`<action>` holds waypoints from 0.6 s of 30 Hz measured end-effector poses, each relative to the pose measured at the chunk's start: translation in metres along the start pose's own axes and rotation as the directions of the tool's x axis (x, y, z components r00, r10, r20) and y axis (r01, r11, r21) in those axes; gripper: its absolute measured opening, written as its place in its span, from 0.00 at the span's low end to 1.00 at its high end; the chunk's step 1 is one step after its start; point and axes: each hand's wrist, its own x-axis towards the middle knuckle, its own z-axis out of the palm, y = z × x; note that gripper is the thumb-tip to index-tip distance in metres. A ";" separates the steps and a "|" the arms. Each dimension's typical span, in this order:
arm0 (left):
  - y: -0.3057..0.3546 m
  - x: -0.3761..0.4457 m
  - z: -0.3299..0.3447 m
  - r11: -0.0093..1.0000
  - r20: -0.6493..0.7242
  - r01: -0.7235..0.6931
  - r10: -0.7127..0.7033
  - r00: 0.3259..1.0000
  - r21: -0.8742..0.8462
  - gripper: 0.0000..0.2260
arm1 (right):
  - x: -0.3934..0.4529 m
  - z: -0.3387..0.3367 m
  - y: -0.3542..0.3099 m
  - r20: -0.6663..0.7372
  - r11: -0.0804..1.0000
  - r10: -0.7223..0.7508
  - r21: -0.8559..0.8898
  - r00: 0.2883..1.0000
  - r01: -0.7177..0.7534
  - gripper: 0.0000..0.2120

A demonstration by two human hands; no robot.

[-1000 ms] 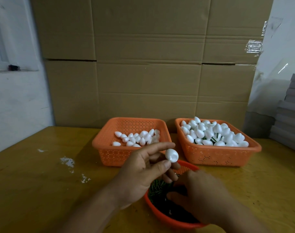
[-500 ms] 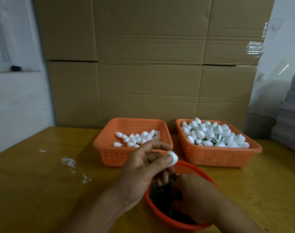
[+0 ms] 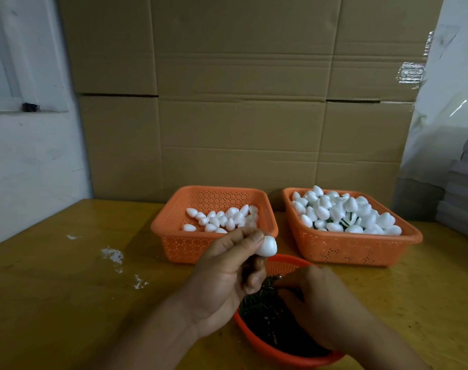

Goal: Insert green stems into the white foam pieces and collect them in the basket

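Observation:
My left hand (image 3: pixel 227 279) pinches a white egg-shaped foam piece (image 3: pixel 267 246) between thumb and forefinger, held above the round orange bowl (image 3: pixel 283 353) of green stems (image 3: pixel 256 303). My right hand (image 3: pixel 320 303) reaches into that bowl with fingers curled among the stems; whether a stem is pinched is hidden. Behind, the left orange basket (image 3: pixel 174 244) holds loose plain foam pieces (image 3: pixel 222 220). The right orange basket (image 3: pixel 342 249) is heaped with foam pieces that have green stems (image 3: pixel 342 212).
Everything sits on a yellow wooden table (image 3: pixel 67 289) with white foam crumbs (image 3: pixel 112 255) at the left. Stacked cardboard boxes (image 3: pixel 240 102) form a wall behind the baskets. Grey flat stacks (image 3: pixel 462 198) stand at the right edge.
My left hand turned the foam piece and lowered it slightly toward the bowl. My right hand shifted forward inside the bowl among the stems.

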 end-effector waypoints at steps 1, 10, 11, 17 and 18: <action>0.000 0.000 0.000 1.000 0.007 0.001 -0.001 1.000 -0.005 0.09 | 0.000 0.000 0.001 -0.027 1.000 -0.014 0.015 1.000 0.014 0.09; -0.001 0.002 -0.005 0.997 0.024 0.021 -0.020 1.000 -0.075 0.13 | -0.005 -0.013 -0.002 -0.344 0.867 0.169 0.498 0.924 0.027 0.06; -0.001 0.002 -0.005 0.997 0.025 0.020 -0.019 1.000 -0.072 0.13 | -0.005 -0.014 -0.004 -0.355 0.820 0.198 0.571 0.914 0.044 0.06; -0.001 0.002 -0.002 0.996 -0.020 0.019 -0.021 1.000 -0.082 0.15 | -0.007 -0.023 -0.016 -0.376 0.446 0.255 0.863 0.891 0.237 0.07; -0.001 0.001 -0.002 0.996 -0.026 0.023 -0.025 0.999 -0.085 0.16 | -0.007 -0.023 -0.017 -0.377 0.455 0.241 0.858 0.895 0.239 0.07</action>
